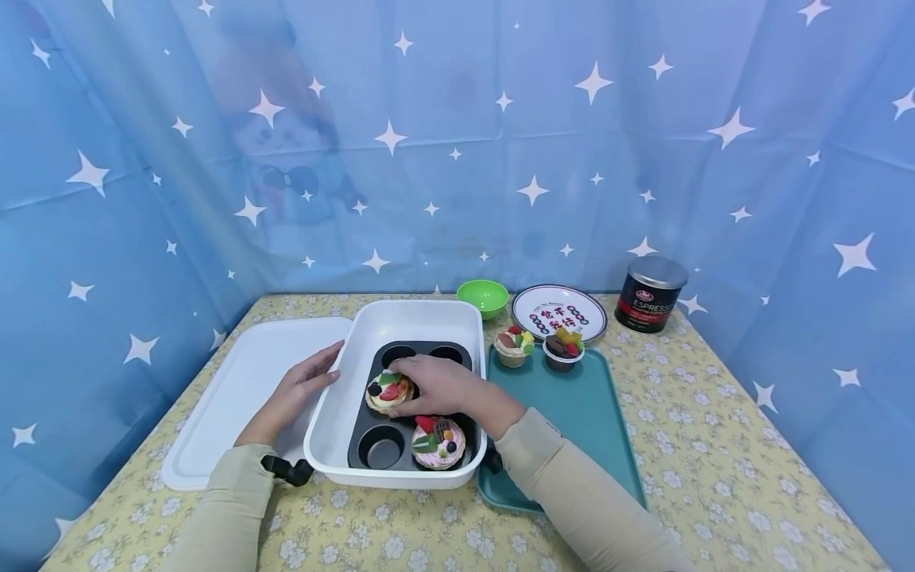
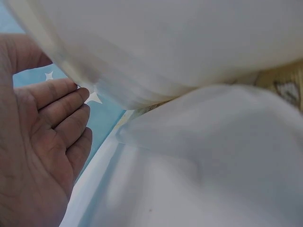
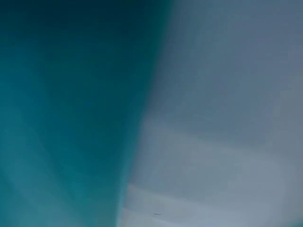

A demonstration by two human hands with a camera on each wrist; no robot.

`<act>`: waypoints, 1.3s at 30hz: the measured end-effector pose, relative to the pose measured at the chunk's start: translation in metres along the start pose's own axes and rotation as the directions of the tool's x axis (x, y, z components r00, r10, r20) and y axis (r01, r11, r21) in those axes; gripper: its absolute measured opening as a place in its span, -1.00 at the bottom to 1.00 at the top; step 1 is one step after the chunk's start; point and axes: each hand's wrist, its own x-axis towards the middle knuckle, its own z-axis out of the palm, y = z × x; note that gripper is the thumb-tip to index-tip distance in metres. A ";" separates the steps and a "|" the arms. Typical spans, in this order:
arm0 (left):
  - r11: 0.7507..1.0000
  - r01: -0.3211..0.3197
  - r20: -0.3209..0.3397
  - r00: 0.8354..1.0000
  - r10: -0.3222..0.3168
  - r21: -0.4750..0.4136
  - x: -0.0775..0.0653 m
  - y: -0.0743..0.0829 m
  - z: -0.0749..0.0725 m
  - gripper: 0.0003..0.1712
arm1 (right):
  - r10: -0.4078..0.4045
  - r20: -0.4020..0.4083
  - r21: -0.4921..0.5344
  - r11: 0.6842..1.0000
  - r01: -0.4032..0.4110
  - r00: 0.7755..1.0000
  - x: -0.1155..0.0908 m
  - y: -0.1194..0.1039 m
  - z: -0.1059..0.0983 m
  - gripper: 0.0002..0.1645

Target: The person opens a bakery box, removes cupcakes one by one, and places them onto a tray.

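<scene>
Right hand (image 1: 443, 385): reaching into the white tub (image 1: 400, 478), thumb and fingers pinching the fruit cupcake (image 1: 386, 393) at its sides. That cupcake sits at the middle-left cup of the dark muffin tin (image 1: 423, 348), inside the tub; can't tell if it is fully seated. Right wrist view too blurred to add anything on the grip.

Left hand (image 1: 296, 389): at the tub's left side, fingers close together and nearly straight, tips at the outer wall near the rim.

Same tin, inside the tub toward its front right: pink-cream cupcake (image 1: 438, 447), topped with strawberry and leaf, in a front cup.

Left of the tub: flat white board (image 1: 236, 397), lying just beside it. Right of the tub: teal tray (image 1: 572, 421), two more at its far end: pale cupcake (image 1: 511, 349) nearer the tub, dark-cup cupcake (image 1: 561, 353) farther off.

Behind the tub's far right corner: green bowl (image 1: 483, 298). Patterned plate (image 1: 560, 311) right of that. Coffee tin (image 1: 650, 294) well apart from the tub, far right.

Under everything, yellow floral tablecloth (image 1: 715, 445); beyond the tub, blue star curtain (image 1: 643, 103).
</scene>
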 end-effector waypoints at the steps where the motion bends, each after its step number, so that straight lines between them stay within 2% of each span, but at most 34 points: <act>1: 1.000 0.001 0.000 1.000 -0.001 0.002 0.000 0.000 0.000 -0.31 | -0.001 -0.001 0.000 1.000 0.001 1.000 0.000 0.000 0.000 -0.06; 10: 1.000 0.003 -0.001 1.000 -0.003 -0.004 0.000 0.000 0.000 -0.31 | -0.027 -0.014 0.007 1.000 0.027 1.000 -0.002 -0.002 -0.003 -0.17; 23: 1.000 -0.003 0.002 1.000 0.003 -0.002 -0.002 0.000 0.000 -0.31 | -0.088 -0.037 0.007 0.996 0.089 0.995 0.000 0.000 -0.001 -0.22; 28: 1.000 -0.008 0.002 1.000 0.008 0.018 -0.002 -0.002 -0.001 -0.31 | -0.098 -0.035 -0.007 0.995 0.098 0.995 -0.001 -0.001 -0.001 -0.22; 35: 1.000 -0.012 0.003 1.000 0.012 0.001 0.001 -0.003 -0.002 -0.33 | -0.112 -0.045 -0.026 0.993 0.111 0.993 -0.001 -0.001 -0.004 -0.21; 39: 1.000 -0.009 0.013 1.000 0.009 -0.004 0.000 -0.002 -0.001 -0.32 | -0.104 -0.016 -0.012 0.995 0.103 0.994 -0.002 -0.002 -0.003 -0.20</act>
